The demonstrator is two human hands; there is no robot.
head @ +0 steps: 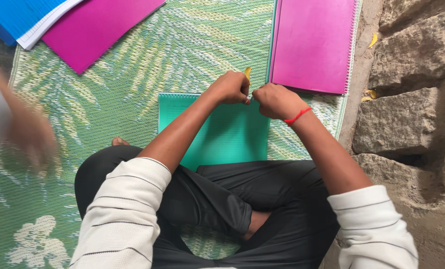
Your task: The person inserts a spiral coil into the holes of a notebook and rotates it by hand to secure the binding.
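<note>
While both hands meet over the green notebook (222, 134) | left hand (231, 88) fingers curled; right hand (277, 101) fingers curled; held thing hidden

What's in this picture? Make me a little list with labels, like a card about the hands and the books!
Left hand: closed, fingers pinching something small and yellow
Right hand: closed, touching the left hand; red thread on the wrist
Under the hands: teal notebook
Nearby: pink spiral notebook, pink folder, blue book
Floor: green leaf-pattern mat
Right side: stone wall
Left edge: another person's blurred hand
</note>
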